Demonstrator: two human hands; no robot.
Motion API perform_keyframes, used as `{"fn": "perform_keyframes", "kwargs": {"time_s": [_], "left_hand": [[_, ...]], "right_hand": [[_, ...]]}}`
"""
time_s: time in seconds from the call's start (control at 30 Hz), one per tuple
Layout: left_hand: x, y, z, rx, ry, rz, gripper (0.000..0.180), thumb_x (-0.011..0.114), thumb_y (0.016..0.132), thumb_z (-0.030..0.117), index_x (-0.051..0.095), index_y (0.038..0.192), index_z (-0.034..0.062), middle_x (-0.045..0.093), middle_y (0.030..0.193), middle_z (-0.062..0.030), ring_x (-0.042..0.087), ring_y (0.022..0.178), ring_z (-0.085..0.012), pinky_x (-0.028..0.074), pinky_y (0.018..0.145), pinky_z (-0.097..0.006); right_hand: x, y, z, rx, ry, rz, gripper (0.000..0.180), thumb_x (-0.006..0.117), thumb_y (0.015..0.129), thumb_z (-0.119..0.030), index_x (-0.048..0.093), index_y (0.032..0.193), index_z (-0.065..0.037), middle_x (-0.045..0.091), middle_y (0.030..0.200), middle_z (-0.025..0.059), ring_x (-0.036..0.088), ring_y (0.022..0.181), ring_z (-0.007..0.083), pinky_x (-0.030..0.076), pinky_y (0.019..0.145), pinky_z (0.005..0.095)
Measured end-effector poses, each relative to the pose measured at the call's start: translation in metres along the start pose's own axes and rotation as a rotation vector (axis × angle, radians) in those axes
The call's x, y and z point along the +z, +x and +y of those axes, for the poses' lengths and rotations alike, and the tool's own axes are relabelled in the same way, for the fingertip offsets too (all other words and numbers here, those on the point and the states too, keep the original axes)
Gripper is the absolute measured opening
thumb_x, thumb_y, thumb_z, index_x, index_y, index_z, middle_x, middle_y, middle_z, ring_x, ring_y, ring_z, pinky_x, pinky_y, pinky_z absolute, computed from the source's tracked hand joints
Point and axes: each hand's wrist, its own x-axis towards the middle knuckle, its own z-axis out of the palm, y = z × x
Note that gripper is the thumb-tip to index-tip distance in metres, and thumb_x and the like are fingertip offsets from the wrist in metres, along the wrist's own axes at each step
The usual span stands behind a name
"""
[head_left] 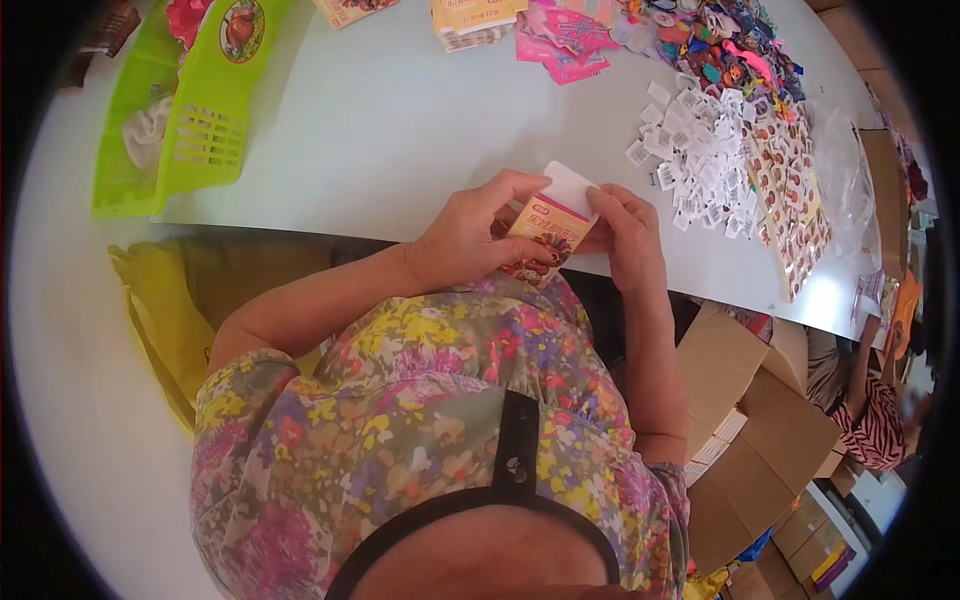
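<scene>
A small yellow-orange printed card box is between my two hands above the table's near edge. Its white top flap stands up, unfolded. My left hand is closed round the box's left side, thumb across the printed front. My right hand pinches the upper right edge by the flap, thumb on top and fingers partly hidden behind. Whether anything is inside the box cannot be seen.
On the white table lie white tags, sticker sheets, colourful small trinkets, pink packets and stacked yellow cards. A green basket stands left. Cardboard boxes sit lower right; another person is beyond.
</scene>
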Motion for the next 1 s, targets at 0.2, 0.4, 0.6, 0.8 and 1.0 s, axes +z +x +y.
{"fn": "perform_keyframes", "kwargs": {"time_s": [0.2,0.4,0.6,0.8,1.0], "left_hand": [[-0.004,-0.002,-0.001,0.032,0.061,-0.088,0.044,0.072,0.083,0.002,0.049,0.12,0.0021,0.063,0.11,-0.0111,0.065,0.098,-0.0167,0.054,0.084,-0.032],[-0.012,0.005,-0.007,0.019,-0.072,-0.006,0.033,0.073,0.083,0.007,0.056,0.111,0.002,0.062,0.102,-0.0105,0.065,0.09,-0.0154,0.055,0.075,-0.028],[-0.015,0.011,-0.007,0.241,0.081,0.234,0.016,0.071,0.085,0.007,0.062,0.096,-0.0012,0.061,0.089,-0.0074,0.062,0.087,-0.011,0.054,0.072,-0.026],[-0.035,0.017,0.002,0.0,-0.054,0.023,0.01,0.072,0.083,0.006,0.066,0.089,-0.0005,0.065,0.085,-0.0038,0.063,0.079,-0.0087,0.053,0.071,-0.023],[-0.035,0.02,0.009,-0.153,-0.172,0.058,0.009,0.075,0.081,0.007,0.068,0.086,0.0016,0.067,0.084,-0.0015,0.063,0.077,-0.0079,0.052,0.07,-0.023]], "right_hand": [[0.019,-0.028,0.031,-0.352,-0.021,0.219,0.015,0.061,0.09,-0.009,0.063,0.102,-0.001,0.063,0.087,0.0043,0.062,0.076,0.0114,0.052,0.068,0.0243],[0.015,-0.015,0.04,-0.51,-0.356,0.153,0.021,0.065,0.086,0.001,0.063,0.107,0.001,0.063,0.097,0.0033,0.06,0.081,0.0091,0.049,0.074,0.0224],[0.026,-0.009,0.008,-0.42,-0.369,0.142,0.01,0.063,0.088,0.001,0.067,0.096,0.005,0.065,0.098,0.0083,0.06,0.093,0.0109,0.048,0.077,0.0228],[0.015,-0.003,-0.007,-0.334,-0.401,-0.079,0.01,0.066,0.084,-0.001,0.07,0.093,0.002,0.067,0.098,0.0048,0.061,0.083,0.0084,0.05,0.073,0.0237],[0.012,0.007,-0.02,-0.128,-0.504,-0.112,0.011,0.068,0.082,-0.003,0.071,0.091,0.0,0.068,0.078,-0.0006,0.059,0.075,0.0046,0.047,0.068,0.021]]}}
